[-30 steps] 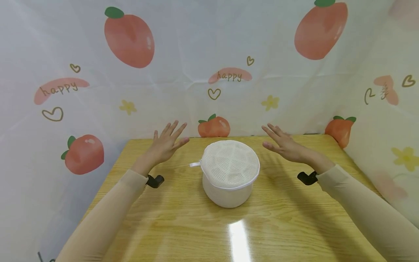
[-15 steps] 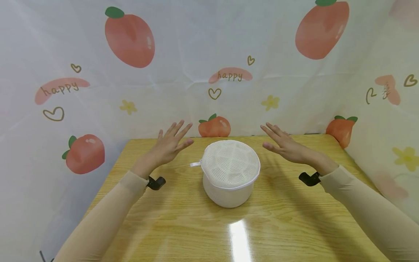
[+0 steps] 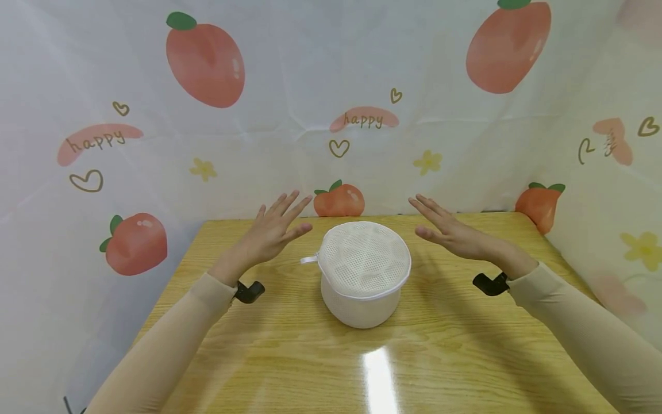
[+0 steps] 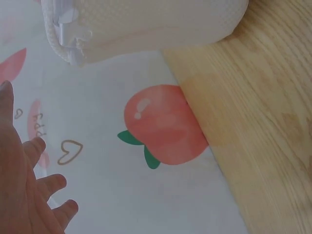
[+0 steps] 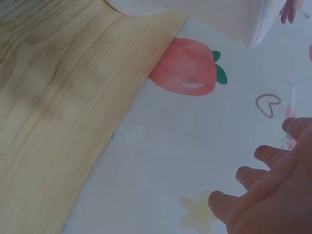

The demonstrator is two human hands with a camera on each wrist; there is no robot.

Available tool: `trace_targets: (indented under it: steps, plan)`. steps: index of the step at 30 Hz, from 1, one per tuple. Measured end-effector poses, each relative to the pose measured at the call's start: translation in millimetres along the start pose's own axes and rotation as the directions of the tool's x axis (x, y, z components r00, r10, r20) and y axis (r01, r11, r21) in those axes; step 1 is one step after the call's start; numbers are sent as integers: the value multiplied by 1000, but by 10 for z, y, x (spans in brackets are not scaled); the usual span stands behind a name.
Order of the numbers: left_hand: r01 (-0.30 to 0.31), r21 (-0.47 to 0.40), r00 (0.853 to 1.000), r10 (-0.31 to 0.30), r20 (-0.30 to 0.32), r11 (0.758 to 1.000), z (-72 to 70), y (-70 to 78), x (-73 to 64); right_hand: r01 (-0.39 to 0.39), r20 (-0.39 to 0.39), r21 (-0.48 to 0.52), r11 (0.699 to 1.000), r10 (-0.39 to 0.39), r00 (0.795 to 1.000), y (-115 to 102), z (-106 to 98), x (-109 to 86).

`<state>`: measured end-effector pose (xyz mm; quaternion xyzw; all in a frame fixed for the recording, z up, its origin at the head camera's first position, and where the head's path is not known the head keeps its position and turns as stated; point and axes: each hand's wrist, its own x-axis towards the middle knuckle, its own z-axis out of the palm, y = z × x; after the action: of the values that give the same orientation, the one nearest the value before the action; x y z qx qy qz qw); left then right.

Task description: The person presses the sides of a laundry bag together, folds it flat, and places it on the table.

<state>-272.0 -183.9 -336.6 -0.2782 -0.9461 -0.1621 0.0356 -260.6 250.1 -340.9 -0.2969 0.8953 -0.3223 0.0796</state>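
A round, white mesh bag (image 3: 364, 264) stands upright near the middle of the bench (image 3: 289, 351), toward its far edge. A pale trim (image 3: 362, 297) runs around its flat top, and 1 short white pull tab (image 3: 308, 260) sticks out on the side facing the left hand (image 3: 266, 236).

The 2 hands are raised on either side of the bag, both apart from it. The left hand is spread wide, with its fingers extended and its thumb pointing toward the bag. The right hand (image 3: 452, 230) is also wide, its fingers straight and lying closer together, its thumb held away from them.

Each wrist carries 1 black device, the left device (image 3: 250, 292) and the right device (image 3: 491, 284), just beside the cuffs of 2 beige sleeves (image 3: 589, 339).

The bench has a yellowish wood grain, with 1 bright reflection (image 3: 380, 379) in front of the bag. Behind it hangs a white cloth (image 3: 279, 69) printed with red fruit, yellow flowers, heart outlines and the word "happy"; 1 printed fruit (image 3: 339, 201) appears directly behind the bag.
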Motion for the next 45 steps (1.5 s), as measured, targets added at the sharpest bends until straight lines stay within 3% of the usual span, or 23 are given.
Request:
trace_targets:
  steps: [21, 45]
  plan:
    - [-124, -12, 992, 124, 2, 992, 29, 178, -6, 65, 44, 54, 996, -68, 997, -156, 96, 4]
    - [-173, -35, 985, 173, 19, 984, 108, 317, -51, 97, 82, 61, 993, -102, 991, -294, 190, 34]
